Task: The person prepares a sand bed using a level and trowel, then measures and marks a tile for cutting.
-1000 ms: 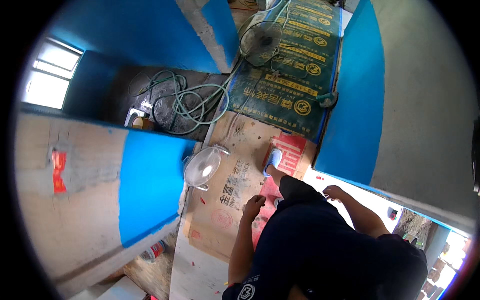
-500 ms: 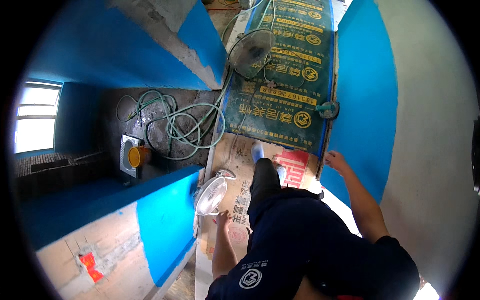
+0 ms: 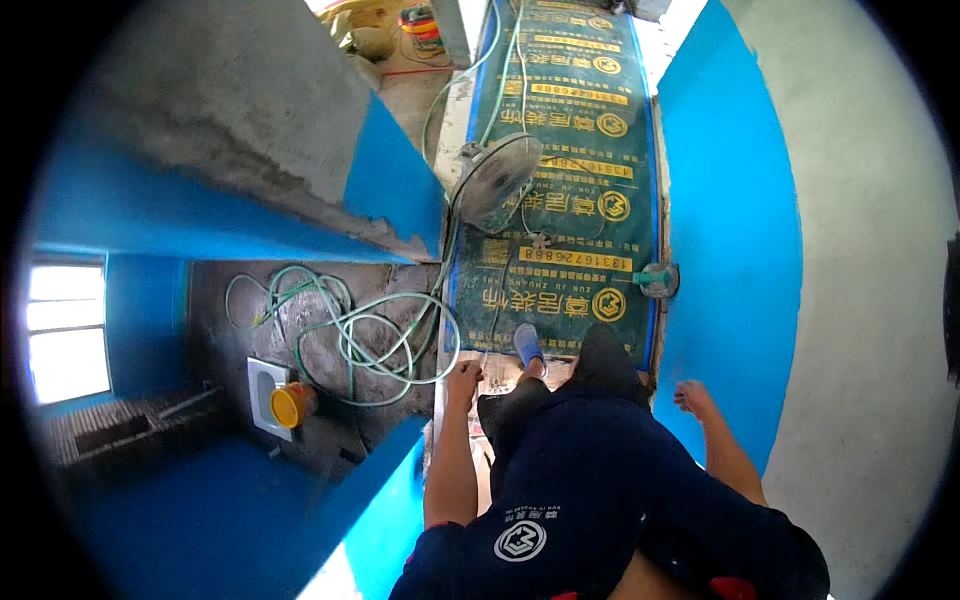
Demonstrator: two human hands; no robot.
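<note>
My left hand hangs beside my leg at the left edge of the walkway, its fingers curled. What they hold, if anything, is too small to make out. Low on the right, my right hand hangs in front of the blue-painted wall strip, loosely closed with nothing seen in it. My foot in a blue slipper is on the green printed floor sheet. Left of the sheet, a loosely coiled green hose lies on the wet dark floor, near my left hand.
A standing fan is ahead on the sheet's left side, its cable trailing over the sheet. A green-handled tool sits by the right wall. In the side room are a squat toilet and a yellow bucket. A wall corner juts out left.
I have walked forward from the cardboard onto the green sheet. The small white fan beside my left hand has gone out of view. My right hand's fingers are more curled.
</note>
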